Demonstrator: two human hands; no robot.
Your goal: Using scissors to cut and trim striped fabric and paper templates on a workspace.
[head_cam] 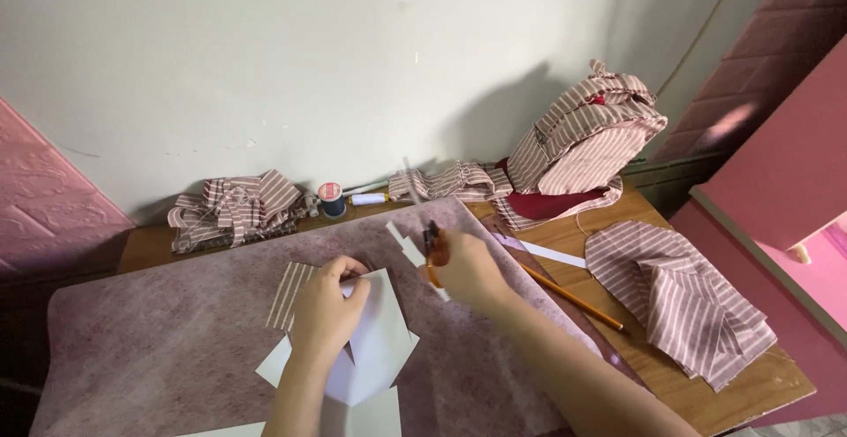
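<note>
White paper pattern piece lies on my mauve mat near the wooden worktop's front edge, plain wall behind, pink panels at both sides. My left hand presses flat on it, fingers curled over a striped fabric strip. My right hand, just beyond the paper's right corner, grips orange-handled scissors.

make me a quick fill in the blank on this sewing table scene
1. The left hand presses on a white ____ pattern piece.
2. The right hand holds orange-handled ____.
3. A yellow ____ lies on the wooden table, right of the right hand.
4. The folded fabric at right is ____.

Missing words: paper; scissors; pencil; striped
</note>
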